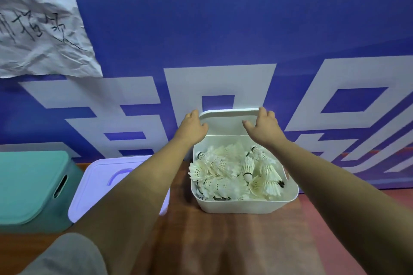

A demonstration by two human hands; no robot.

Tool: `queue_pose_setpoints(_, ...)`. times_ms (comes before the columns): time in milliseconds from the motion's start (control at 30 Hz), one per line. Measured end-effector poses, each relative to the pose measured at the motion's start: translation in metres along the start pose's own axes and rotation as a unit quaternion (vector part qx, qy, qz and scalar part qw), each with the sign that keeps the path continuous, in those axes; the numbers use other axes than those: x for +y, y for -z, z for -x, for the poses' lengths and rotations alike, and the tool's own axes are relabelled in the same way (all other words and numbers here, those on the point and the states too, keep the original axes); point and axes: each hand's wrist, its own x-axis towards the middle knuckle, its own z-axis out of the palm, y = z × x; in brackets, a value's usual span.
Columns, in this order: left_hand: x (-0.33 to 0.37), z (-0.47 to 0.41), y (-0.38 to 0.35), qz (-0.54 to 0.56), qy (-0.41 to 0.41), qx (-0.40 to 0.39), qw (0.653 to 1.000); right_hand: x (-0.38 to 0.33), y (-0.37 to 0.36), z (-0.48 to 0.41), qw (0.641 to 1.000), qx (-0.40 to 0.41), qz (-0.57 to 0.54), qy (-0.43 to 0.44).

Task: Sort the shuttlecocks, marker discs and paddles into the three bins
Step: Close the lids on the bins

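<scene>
A sports hall, by the look of it — brown wood and red court floor (223,241), big blue banner with white block characters (223,18), white plastic bin (245,205) of feather shuttlecocks (223,169).

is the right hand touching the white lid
Touching. Head view shows the right hand gripping the white lid at its upper right corner.

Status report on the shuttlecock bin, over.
Left hand and right hand grip white lid, upright at the back. White bin full of shuttlecocks. Teal bin, pale lidded bin off left, not obstructing.
</scene>
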Motion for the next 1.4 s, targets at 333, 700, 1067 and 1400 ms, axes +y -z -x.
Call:
queue_pose_setpoints(333, -0.014, -0.015, -0.026, -0.012, -0.049, 0.093, 0.994, 0.02, -0.013, -0.011, 0.995, 0.002, -0.1, -0.022)
queue_pose_setpoints(700, 0.024, 0.028, 0.037, -0.007, -0.164, 0.244, 0.956, -0.019, 0.031, 0.017, 0.961, 0.045, -0.271, -0.046)
queue_pose_setpoints(1067, 0.034, 0.116, 0.022, 0.026, -0.282, 0.215, 0.935, -0.052, 0.041, 0.068, 0.713, 0.015, -0.662, -0.229)
queue_pose_setpoints(1400, -0.015, 0.111, 0.017, 0.057, -0.174, 0.186, 0.965, -0.005, 0.041, 0.11, 0.67, 0.045, -0.698, -0.247)
